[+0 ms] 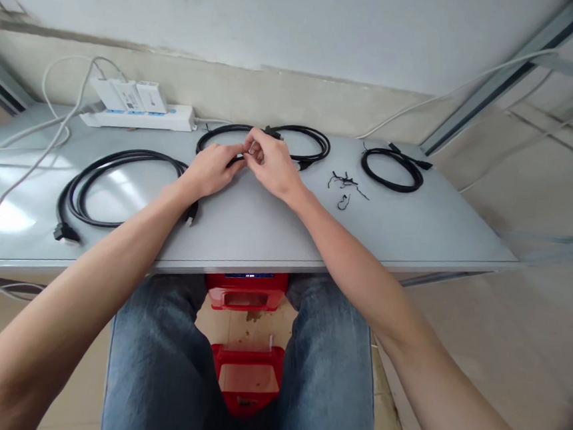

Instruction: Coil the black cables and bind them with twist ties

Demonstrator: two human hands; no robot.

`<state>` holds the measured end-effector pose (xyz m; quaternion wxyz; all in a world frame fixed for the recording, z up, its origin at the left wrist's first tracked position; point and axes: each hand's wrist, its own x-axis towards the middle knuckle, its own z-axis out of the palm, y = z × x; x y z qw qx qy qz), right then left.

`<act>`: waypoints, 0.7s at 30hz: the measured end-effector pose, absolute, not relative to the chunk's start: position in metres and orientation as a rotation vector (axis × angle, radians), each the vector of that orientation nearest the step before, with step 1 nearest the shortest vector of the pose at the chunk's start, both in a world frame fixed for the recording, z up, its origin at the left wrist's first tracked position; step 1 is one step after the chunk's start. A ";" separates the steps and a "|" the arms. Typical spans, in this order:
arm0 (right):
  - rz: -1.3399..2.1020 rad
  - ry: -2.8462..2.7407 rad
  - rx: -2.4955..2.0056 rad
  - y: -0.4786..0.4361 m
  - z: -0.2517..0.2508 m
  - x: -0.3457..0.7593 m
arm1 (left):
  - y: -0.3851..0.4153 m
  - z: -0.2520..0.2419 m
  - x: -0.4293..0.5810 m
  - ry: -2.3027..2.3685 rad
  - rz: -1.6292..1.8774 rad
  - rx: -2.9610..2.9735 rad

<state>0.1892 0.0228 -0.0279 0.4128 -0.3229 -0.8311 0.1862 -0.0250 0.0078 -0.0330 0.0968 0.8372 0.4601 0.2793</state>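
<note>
A coiled black cable (318,135) lies at the back middle of the table, its loops showing on both sides of my hands. My left hand (215,168) is closed on the near stretch of this cable, thumb and forefinger together. Right against those fingertips, my right hand (273,164) makes a pinch; what sits between its fingers is too small to make out. Dark connector ends rest beside the right hand. To the left, a larger loosely coiled black cable (114,154) lies with its plugs apart. A smaller black cable coil (392,184) is on the right.
Several short black twist ties (344,180) lie right of my hands. A white power strip (142,119) with white adapters stands at the back left, and white cords (30,166) hang over the left edge. Below the table's front edge is a red plastic stool (245,372).
</note>
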 end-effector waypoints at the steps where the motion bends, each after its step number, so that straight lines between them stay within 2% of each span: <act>1: 0.465 -2.096 -0.811 0.023 -0.029 0.189 | 0.007 -0.033 -0.024 1.395 0.835 2.484; 21: 0.451 -2.099 -1.257 0.005 -0.009 0.191 | -0.003 -0.021 -0.014 1.594 0.691 2.501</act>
